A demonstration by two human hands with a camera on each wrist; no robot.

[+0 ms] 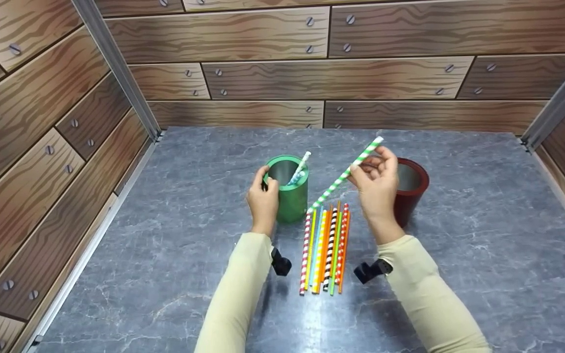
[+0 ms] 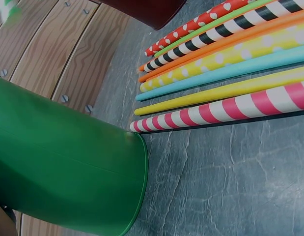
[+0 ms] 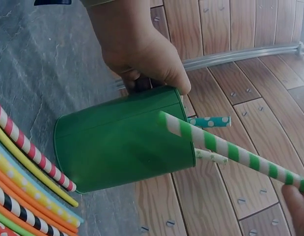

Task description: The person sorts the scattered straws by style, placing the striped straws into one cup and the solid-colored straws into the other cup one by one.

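Note:
My left hand (image 1: 264,201) grips the left side of a green cup (image 1: 293,201), fingers at its rim. Two paper straws stick out of the cup: a teal one with white dots (image 3: 213,121) and a white one with small green marks (image 3: 211,156). Between thumb and fingers, my right hand (image 1: 378,189) pinches a green-and-white striped paper straw (image 1: 341,179) near its upper end. It slants down to the left, and in the right wrist view its lower end overlaps the cup near the rim. Below the hands lies a row of colourful paper straws (image 1: 320,250).
A dark red cup (image 1: 410,200) stands just right of my right hand. The row holds striped, dotted and plain straws side by side, its far end close to the green cup's base. Wood-patterned walls (image 1: 263,37) enclose the grey marbled tabletop (image 1: 165,274).

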